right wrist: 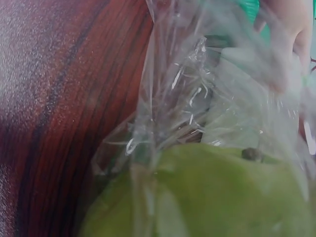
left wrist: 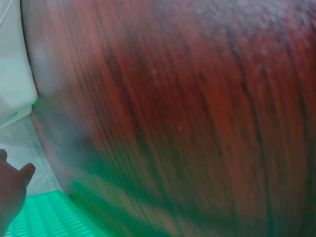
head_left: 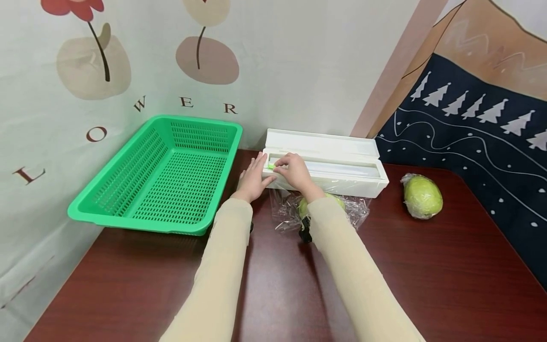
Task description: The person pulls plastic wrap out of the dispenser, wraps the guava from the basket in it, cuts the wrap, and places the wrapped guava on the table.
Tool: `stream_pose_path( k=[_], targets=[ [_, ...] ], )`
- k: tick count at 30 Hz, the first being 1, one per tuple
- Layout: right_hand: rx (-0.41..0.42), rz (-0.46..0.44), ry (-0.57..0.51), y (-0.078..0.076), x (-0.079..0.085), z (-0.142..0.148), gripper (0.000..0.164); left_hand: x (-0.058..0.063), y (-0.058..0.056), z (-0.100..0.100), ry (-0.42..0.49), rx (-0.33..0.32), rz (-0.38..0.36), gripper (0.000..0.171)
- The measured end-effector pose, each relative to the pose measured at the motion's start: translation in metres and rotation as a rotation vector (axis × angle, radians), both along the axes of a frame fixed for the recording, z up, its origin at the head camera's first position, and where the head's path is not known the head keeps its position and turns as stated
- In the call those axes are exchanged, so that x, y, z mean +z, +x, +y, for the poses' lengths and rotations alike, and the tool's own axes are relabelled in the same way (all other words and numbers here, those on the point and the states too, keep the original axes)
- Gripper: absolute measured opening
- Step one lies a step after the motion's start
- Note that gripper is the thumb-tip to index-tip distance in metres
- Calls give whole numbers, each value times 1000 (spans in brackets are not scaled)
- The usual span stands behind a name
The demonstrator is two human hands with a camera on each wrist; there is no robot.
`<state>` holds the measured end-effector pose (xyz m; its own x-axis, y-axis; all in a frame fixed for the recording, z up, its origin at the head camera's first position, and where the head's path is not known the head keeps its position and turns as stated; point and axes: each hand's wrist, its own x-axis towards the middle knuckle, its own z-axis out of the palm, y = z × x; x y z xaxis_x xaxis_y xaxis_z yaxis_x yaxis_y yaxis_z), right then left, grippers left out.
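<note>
A white cling film box stands at the back of the table, its lid raised. At its left end my left hand presses on the corner with straight fingers. My right hand pinches a small bright green slide cutter beside it, on the box's top edge. Clear cling film hangs from the box front and lies crumpled over a green fruit, partly hidden by my right wrist. In the right wrist view that fruit shows a dark stem under the film.
A green plastic basket stands left of the box. To the right lies another green fruit, wrapped in film. Printed cloths hang behind the reddish-brown table.
</note>
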<state>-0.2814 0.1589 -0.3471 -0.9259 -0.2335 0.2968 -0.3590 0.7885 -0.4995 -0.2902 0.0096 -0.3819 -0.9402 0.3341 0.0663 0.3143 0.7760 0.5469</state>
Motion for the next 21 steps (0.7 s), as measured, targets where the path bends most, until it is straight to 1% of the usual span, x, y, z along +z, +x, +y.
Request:
stream_pose_path(
  k=[9, 13, 21],
  targets=[
    [7, -33, -19, -2, 0, 1, 20, 1, 3, -1, 16, -5, -7, 75],
    [4, -48, -6, -1, 2, 2, 20, 2, 3, -1, 15, -7, -8, 75],
    [3, -50, 18, -1, 5, 3, 19, 3, 2, -1, 6, -2, 1, 75]
  ],
)
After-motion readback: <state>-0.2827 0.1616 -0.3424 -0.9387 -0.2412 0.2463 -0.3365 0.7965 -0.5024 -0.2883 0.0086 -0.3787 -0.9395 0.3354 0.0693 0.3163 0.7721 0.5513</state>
